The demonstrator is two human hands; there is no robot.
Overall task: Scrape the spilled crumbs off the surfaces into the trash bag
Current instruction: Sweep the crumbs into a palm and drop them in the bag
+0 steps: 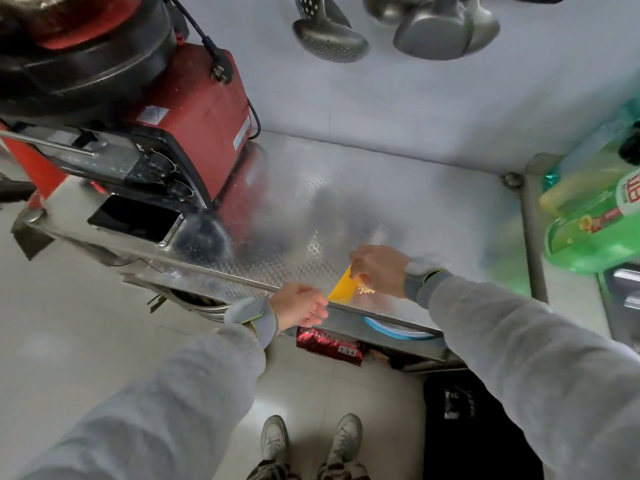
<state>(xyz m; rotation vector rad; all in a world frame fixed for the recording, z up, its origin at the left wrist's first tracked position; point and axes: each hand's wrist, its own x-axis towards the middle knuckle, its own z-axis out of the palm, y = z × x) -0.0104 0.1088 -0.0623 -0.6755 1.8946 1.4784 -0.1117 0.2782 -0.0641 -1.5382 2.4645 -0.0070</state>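
A small heap of crumbs [366,289] lies on the steel counter [311,209] at its front lip, just under the right hand [377,268], which grips a yellow scraper [342,287] by its top edge, blade tilted toward the lip. The crumbs look light, loose and apt to scatter; the scraper looks stiff and thin, best held along its upper edge. The left hand [299,304] waits just beyond the lip, fingers loosely spread, holding nothing. A black trash bag [467,427] sits below the right forearm. A red appliance [194,126] stands well off past the left hand, leaving open counter between.
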